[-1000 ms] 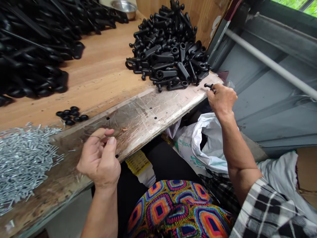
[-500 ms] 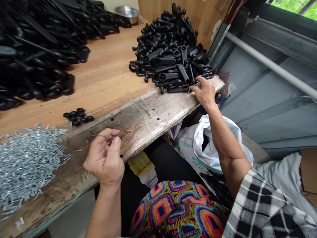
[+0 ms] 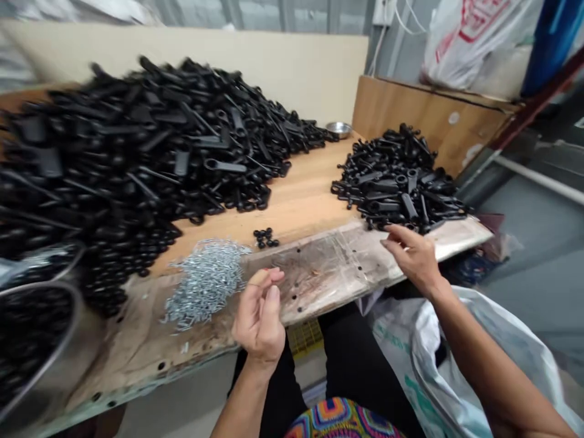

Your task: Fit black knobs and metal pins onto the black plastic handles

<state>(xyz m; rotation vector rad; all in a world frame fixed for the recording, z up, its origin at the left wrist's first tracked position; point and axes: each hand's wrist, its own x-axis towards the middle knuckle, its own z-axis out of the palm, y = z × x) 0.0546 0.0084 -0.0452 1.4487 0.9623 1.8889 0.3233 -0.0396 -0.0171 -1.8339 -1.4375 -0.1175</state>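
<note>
We find the right hand (image 3: 414,258) open and apparently empty, its fingers loosely spread, reaching just to the near edge of a mound of matte black moulded-plastic arms with ring ends (image 3: 401,188). The left hand (image 3: 260,322) rises just off the counter's front edge, thumb and forefinger curled into a narrow pinch; whether they hold anything thin, we cannot tell. Beside it lies a glinting heap of slim silver metal pins (image 3: 205,283), and just beyond sits a small cluster of round black plastic caps (image 3: 263,238).

Our view has just swung left, bringing a far larger heap of the same black plastic parts (image 3: 137,152) into frame across the pale wooden counter (image 3: 301,188). A scratched, stained clear plastic sheet (image 3: 328,274), pierced by small holes, covers the counter's front. A small steel bowl (image 3: 338,129) stands at the far end, a metal basin of black parts (image 3: 36,340) sits at lower left, and a white woven sack (image 3: 433,359) slumps below the right forearm.
</note>
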